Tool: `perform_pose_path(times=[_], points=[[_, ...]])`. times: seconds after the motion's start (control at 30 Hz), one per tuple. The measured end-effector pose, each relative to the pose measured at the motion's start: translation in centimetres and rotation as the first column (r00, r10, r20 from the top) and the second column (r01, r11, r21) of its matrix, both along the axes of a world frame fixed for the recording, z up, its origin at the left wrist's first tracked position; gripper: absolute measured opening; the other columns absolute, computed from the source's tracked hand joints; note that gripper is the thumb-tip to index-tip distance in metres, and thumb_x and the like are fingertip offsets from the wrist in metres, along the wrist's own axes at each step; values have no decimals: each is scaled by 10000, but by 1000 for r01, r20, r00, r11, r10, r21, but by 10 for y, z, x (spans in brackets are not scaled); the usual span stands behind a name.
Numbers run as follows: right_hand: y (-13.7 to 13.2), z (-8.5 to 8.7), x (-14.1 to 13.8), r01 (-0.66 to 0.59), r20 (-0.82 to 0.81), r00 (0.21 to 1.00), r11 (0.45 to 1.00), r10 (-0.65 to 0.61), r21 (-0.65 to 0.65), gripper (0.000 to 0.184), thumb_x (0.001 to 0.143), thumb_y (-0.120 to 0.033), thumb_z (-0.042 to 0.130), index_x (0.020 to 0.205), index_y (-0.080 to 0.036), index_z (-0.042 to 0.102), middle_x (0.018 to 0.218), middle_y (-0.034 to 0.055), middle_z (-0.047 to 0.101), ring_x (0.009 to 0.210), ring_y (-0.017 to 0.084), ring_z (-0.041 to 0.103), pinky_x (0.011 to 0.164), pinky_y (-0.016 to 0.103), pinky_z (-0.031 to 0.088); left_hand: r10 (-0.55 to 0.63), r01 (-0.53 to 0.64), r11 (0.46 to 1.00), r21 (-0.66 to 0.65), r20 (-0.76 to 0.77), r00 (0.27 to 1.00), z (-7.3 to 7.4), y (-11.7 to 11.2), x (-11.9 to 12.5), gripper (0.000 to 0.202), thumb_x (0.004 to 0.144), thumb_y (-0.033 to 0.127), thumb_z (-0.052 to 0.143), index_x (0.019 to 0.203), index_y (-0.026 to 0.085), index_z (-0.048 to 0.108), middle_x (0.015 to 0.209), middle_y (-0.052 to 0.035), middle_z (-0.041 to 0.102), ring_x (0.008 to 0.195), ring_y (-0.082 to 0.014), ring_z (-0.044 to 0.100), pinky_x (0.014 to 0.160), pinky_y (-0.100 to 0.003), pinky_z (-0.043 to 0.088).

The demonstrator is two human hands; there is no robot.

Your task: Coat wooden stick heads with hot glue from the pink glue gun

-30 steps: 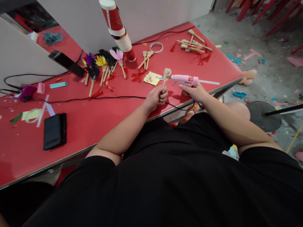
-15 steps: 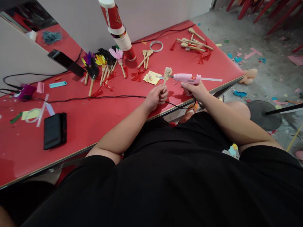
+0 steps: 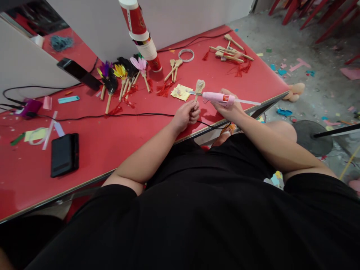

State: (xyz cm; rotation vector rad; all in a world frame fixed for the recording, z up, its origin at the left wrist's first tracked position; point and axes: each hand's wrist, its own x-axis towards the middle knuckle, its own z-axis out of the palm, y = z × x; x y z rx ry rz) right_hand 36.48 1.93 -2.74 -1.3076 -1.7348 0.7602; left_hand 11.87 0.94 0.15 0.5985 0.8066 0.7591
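My left hand [image 3: 186,115] is closed round the handle of a wooden stick [image 3: 200,87] with a broad, pale head pointing up. In my right hand [image 3: 231,108] lies a pink glue gun [image 3: 219,98], turned on its side, with a clear glue stick [image 3: 249,101] jutting from its back. Its metal nozzle sits at the neck of the wooden stick, just below the head; whether they touch I cannot tell. Under the nozzle lies a yellow paper pad [image 3: 181,92] with smears on it. The right-hand fingers are partly hidden behind the gun.
Feathered sticks [image 3: 120,75] with red tassels lie at the back left. Plain wooden sticks [image 3: 230,54] are piled at the far right, beyond a tape roll [image 3: 186,55]. Stacked paper cups [image 3: 143,41] stand by the wall. A black wallet-like case [image 3: 64,155] rests left; a black cable [image 3: 112,116] crosses the table.
The glue gun has rolled onto its side and its nozzle has dropped from the head to the neck of the wooden stick. My left hand has barely moved.
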Motion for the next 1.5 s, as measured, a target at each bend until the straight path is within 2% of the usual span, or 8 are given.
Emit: perform_pose_path(times=[0.1, 0.23, 0.4, 0.63, 0.83, 1.03, 1.23, 1.5], points=[[1, -3, 0, -19, -30, 999, 1000, 19, 24, 510, 956, -692, 789, 918, -325, 436, 776, -40, 508, 717, 204, 475, 712, 397, 405, 3, -3, 1000, -31, 22, 1000, 0, 0, 0, 463, 1112, 361, 774, 907, 270, 368, 644, 124, 321, 430, -47, 240, 450, -142, 104], [6, -5, 1, -15, -29, 999, 1000, 15, -2, 451, 966, -579, 832, 930, -323, 463, 782, -39, 524, 718, 206, 493, 704, 395, 414, 2, 3, 997, -75, 68, 998, 0, 1, -1, 458, 1102, 386, 784, 933, 273, 373, 652, 131, 292, 425, -43, 234, 459, -145, 73], [9, -5, 2, -3, -18, 1000, 1000, 3, -3, 557, 1003, -697, 879, 927, -322, 475, 802, -33, 539, 748, 214, 542, 733, 402, 491, 3, 3, 996, -90, 75, 997, 3, 0, -1, 464, 1111, 405, 782, 941, 275, 370, 659, 134, 278, 424, -40, 234, 468, -141, 65], [6, 0, -2, 38, 31, 999, 998, -37, -40, 621, 986, -858, 808, 960, -318, 503, 806, -19, 545, 780, 232, 556, 741, 402, 491, 9, -7, 999, -35, 56, 998, 0, -3, -2, 457, 1140, 372, 757, 920, 269, 371, 646, 128, 293, 426, -45, 250, 457, -139, 103], [11, -3, -3, 71, 102, 992, 997, -68, -25, 526, 996, -780, 806, 1059, -301, 599, 857, 5, 591, 861, 256, 597, 786, 396, 504, 22, -20, 1000, -18, 66, 998, -5, -2, -2, 453, 1159, 369, 734, 907, 264, 372, 633, 123, 299, 418, -46, 245, 448, -144, 111], [17, -14, 1, 44, 73, 996, 997, -49, 60, 472, 1018, -729, 800, 1110, -297, 633, 845, -3, 579, 832, 249, 617, 765, 386, 473, 15, -16, 1000, 8, 78, 997, -10, 0, -1, 447, 1168, 376, 724, 909, 263, 378, 628, 123, 297, 418, -48, 241, 443, -146, 106], [24, -25, 6, 14, 79, 996, 986, -28, 166, 413, 1032, -689, 762, 1101, -311, 614, 824, -22, 538, 799, 231, 595, 731, 374, 445, 28, -30, 999, 37, 58, 998, -13, 0, -1, 478, 1172, 380, 742, 891, 258, 375, 641, 122, 306, 432, -45, 241, 450, -146, 124], [26, -27, 9, 18, 130, 991, 985, -41, 170, 356, 1032, -617, 737, 1067, -309, 562, 827, -24, 506, 749, 220, 509, 742, 395, 413, 36, -38, 999, 37, 55, 998, -14, 0, 0, 488, 1144, 396, 785, 908, 266, 379, 640, 128, 295, 438, -50, 236, 460, -154, 112]])
